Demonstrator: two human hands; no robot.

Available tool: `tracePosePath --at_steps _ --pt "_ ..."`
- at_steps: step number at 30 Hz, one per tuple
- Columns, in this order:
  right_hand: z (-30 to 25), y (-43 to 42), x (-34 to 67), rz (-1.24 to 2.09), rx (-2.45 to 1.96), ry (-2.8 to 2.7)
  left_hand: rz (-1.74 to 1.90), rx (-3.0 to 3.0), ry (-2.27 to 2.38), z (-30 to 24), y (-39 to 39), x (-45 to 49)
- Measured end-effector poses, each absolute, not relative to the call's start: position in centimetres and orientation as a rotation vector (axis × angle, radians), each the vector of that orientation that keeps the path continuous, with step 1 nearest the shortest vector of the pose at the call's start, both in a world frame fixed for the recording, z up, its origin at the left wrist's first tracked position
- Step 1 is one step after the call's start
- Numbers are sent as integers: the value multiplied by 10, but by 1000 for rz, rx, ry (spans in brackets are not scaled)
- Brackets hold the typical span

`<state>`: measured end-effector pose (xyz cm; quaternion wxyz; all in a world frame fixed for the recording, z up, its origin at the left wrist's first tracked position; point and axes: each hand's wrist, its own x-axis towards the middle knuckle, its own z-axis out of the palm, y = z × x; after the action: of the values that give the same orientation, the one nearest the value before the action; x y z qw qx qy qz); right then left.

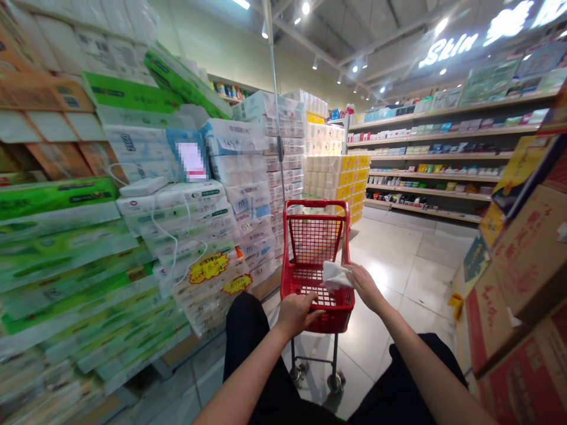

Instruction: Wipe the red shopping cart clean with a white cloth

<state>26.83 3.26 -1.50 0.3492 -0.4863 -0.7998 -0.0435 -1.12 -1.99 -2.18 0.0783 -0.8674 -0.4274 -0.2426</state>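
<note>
A small red shopping cart (318,208) with a grid-patterned plastic basket stands between my knees. My left hand (296,313) grips the basket's near rim, with the thumb on the inside and the fingers along the edge. Over the basket's right side, my right hand (363,283) is closed on a crumpled white tissue or thin cloth (335,275); which of the two I cannot tell. Part of that white piece is hidden by my fingers. Below the basket, dark legs end in casters (335,382) on the tiled floor.
Stacked tissue packs (84,260) line the left, with yellow price tags (208,268) and a white cable (175,248). A metal pole (274,77) rises behind the cart. Cardboard boxes (529,254) crowd the right. Stocked shelves (429,156) stand beyond the tiled aisle (394,254).
</note>
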Motion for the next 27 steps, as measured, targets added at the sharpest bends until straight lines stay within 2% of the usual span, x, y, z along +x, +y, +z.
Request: tracePosePath --at_steps 9,17,27 --pt "-30 -50 220 -318 -1289 -2119 -748 -2622 -1262 -18 -20 -5" --pt "-32 -63 154 -449 -1321 -2048 -730 -2614 -1286 -28 -10 1" --pt "-22 -67 247 -492 -1310 -2209 -709 -2671 -1195 -22 -10 3"
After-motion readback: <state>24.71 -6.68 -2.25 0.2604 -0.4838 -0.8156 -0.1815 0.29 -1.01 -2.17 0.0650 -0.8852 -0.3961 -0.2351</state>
